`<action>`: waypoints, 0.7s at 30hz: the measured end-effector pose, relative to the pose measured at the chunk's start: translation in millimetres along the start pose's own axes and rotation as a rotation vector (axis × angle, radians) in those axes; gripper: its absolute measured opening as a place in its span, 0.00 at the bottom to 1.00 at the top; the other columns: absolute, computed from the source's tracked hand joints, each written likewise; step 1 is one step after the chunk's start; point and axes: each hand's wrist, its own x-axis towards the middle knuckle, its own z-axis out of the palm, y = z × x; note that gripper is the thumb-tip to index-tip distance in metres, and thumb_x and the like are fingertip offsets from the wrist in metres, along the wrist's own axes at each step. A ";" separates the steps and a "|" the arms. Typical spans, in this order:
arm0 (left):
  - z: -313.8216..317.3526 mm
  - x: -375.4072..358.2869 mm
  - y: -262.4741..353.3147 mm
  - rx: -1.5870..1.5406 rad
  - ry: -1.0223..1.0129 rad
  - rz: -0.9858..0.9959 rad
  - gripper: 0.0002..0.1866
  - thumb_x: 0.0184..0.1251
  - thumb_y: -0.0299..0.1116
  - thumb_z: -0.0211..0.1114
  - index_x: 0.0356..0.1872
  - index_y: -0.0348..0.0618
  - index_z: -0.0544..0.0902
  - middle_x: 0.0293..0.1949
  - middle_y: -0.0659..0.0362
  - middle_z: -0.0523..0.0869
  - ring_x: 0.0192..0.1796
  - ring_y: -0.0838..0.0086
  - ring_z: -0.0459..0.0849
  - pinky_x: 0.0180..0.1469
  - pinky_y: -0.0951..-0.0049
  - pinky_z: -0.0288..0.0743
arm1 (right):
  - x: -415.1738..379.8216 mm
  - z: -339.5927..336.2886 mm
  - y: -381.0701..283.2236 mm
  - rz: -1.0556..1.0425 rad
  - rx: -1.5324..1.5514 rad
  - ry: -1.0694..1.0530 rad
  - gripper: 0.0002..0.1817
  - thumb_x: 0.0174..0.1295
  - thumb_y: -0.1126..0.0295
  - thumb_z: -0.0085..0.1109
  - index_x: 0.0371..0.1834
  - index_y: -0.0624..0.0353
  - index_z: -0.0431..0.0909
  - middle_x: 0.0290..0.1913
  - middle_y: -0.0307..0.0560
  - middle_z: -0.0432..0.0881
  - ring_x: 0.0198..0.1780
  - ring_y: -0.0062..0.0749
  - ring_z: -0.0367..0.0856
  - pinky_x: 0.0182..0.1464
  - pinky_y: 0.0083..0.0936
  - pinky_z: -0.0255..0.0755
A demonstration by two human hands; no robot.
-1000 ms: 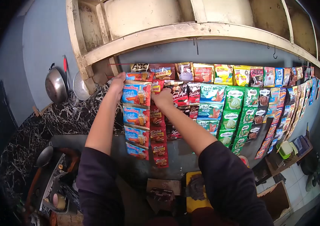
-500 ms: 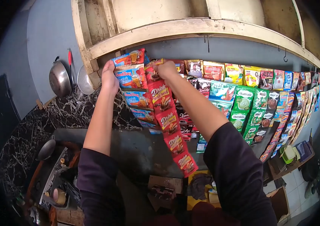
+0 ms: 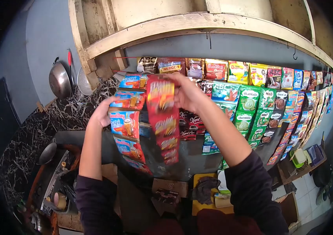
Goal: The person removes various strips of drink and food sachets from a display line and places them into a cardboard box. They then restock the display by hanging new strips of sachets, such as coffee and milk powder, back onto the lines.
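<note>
My left hand [image 3: 104, 112] is closed on the left edge of a hanging strip of blue-and-red GoodDay sachets [image 3: 124, 123]. In my right hand [image 3: 190, 93] is the upper right side of a strip of red Drink sachets [image 3: 165, 121], blurred by motion. The red strip dangles beside the blue one and partly covers the sachets behind it. My right fingertips are partly hidden by the red strip. Just above both strips, a black-and-gold ABC sachet [image 3: 147, 62] and a brown Energen sachet [image 3: 171, 65] hang on the wall.
Rows of sachet strips [image 3: 248, 105] line the wall to the right. Overhead runs a wooden shelf beam [image 3: 197, 22] with hooks. A wok [image 3: 60, 80] and a strainer [image 3: 84, 81] hang at left. Below are a cardboard box [image 3: 170, 188] and a yellow surface [image 3: 199, 205] with a dark cloth.
Both hands have come down from the top line with the GoodDay and red Drink strips. The ABC and Energen sachets behind now show. My left hand grips lower on its strip.
</note>
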 end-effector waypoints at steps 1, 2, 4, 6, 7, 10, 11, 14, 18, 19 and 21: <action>-4.7 2.6 -5.3 -0.001 0.005 -0.065 0.17 0.56 0.35 0.53 0.45 0.37 0.72 0.42 0.52 0.79 0.42 0.66 0.79 0.47 0.65 0.72 | -4.4 -6.8 4.2 0.192 -0.030 -0.078 0.23 0.55 0.49 0.43 0.49 0.50 0.67 0.43 0.48 0.77 0.40 0.37 0.79 0.45 0.34 0.71; -8.7 6.9 -5.3 -0.079 -0.021 -0.125 0.17 0.55 0.34 0.53 0.44 0.36 0.72 0.41 0.53 0.80 0.42 0.67 0.79 0.48 0.66 0.72 | -1.7 -9.4 13.1 0.196 -0.066 -0.069 0.24 0.55 0.48 0.43 0.49 0.50 0.66 0.43 0.49 0.77 0.40 0.38 0.79 0.45 0.36 0.71; -8.1 14.3 0.0 0.006 -0.091 -0.081 0.17 0.54 0.35 0.53 0.43 0.36 0.73 0.41 0.53 0.80 0.42 0.67 0.79 0.48 0.66 0.71 | 14.8 -13.0 27.9 0.198 -0.109 0.054 0.24 0.54 0.52 0.48 0.48 0.57 0.67 0.41 0.53 0.77 0.36 0.39 0.80 0.38 0.35 0.74; 7.7 19.1 8.7 0.030 -0.127 -0.099 0.16 0.56 0.36 0.55 0.42 0.36 0.74 0.41 0.53 0.80 0.42 0.68 0.80 0.48 0.67 0.72 | 51.2 -28.1 34.5 0.089 0.004 0.110 0.22 0.55 0.55 0.48 0.46 0.59 0.68 0.39 0.53 0.78 0.35 0.37 0.80 0.37 0.33 0.75; 13.8 24.5 11.2 0.025 -0.127 -0.089 0.16 0.56 0.36 0.55 0.42 0.36 0.74 0.41 0.53 0.80 0.42 0.68 0.80 0.48 0.67 0.72 | 66.5 -31.5 31.0 -0.022 0.116 0.165 0.19 0.56 0.58 0.49 0.45 0.61 0.69 0.36 0.52 0.79 0.33 0.36 0.81 0.35 0.32 0.76; 17.4 51.2 31.7 0.225 -0.098 0.032 0.18 0.57 0.40 0.59 0.41 0.35 0.74 0.39 0.54 0.81 0.38 0.71 0.81 0.42 0.69 0.75 | 98.4 -30.4 5.3 -0.089 -0.129 0.234 0.12 0.56 0.70 0.50 0.40 0.66 0.70 0.27 0.55 0.77 0.25 0.38 0.79 0.25 0.30 0.76; 20.8 56.2 41.1 0.221 -0.091 0.163 0.17 0.58 0.39 0.58 0.39 0.34 0.74 0.38 0.54 0.81 0.37 0.72 0.81 0.41 0.70 0.75 | 113.0 -35.6 -2.6 -0.075 -0.373 0.216 0.10 0.57 0.73 0.49 0.40 0.66 0.69 0.24 0.56 0.76 0.23 0.40 0.79 0.21 0.29 0.75; 20.5 72.3 66.7 0.121 0.046 0.364 0.14 0.59 0.36 0.58 0.39 0.35 0.72 0.37 0.55 0.80 0.38 0.72 0.80 0.44 0.70 0.73 | 177.7 -52.5 -14.7 -0.404 -0.636 0.385 0.10 0.56 0.78 0.48 0.41 0.68 0.69 0.24 0.58 0.74 0.20 0.42 0.78 0.15 0.27 0.72; 10.5 76.8 56.7 -0.099 0.004 0.550 0.14 0.60 0.34 0.56 0.42 0.35 0.71 0.42 0.54 0.78 0.43 0.72 0.77 0.48 0.70 0.70 | 116.5 -3.7 -38.1 -0.632 -0.709 0.405 0.09 0.54 0.77 0.53 0.39 0.68 0.72 0.29 0.55 0.75 0.25 0.38 0.77 0.23 0.26 0.72; 7.7 74.4 48.4 -0.155 -0.041 0.635 0.14 0.61 0.34 0.56 0.43 0.35 0.71 0.43 0.54 0.77 0.44 0.72 0.77 0.49 0.70 0.69 | 90.4 7.4 -44.0 -0.872 -0.854 0.333 0.09 0.53 0.77 0.54 0.37 0.68 0.74 0.31 0.52 0.75 0.29 0.36 0.76 0.30 0.25 0.70; 5.4 66.0 30.3 -0.214 -0.046 0.670 0.14 0.62 0.34 0.53 0.44 0.36 0.71 0.44 0.55 0.77 0.46 0.72 0.75 0.52 0.70 0.66 | 58.9 15.3 -43.6 -1.107 -1.003 0.259 0.08 0.51 0.76 0.56 0.35 0.68 0.75 0.33 0.50 0.75 0.33 0.33 0.75 0.36 0.24 0.69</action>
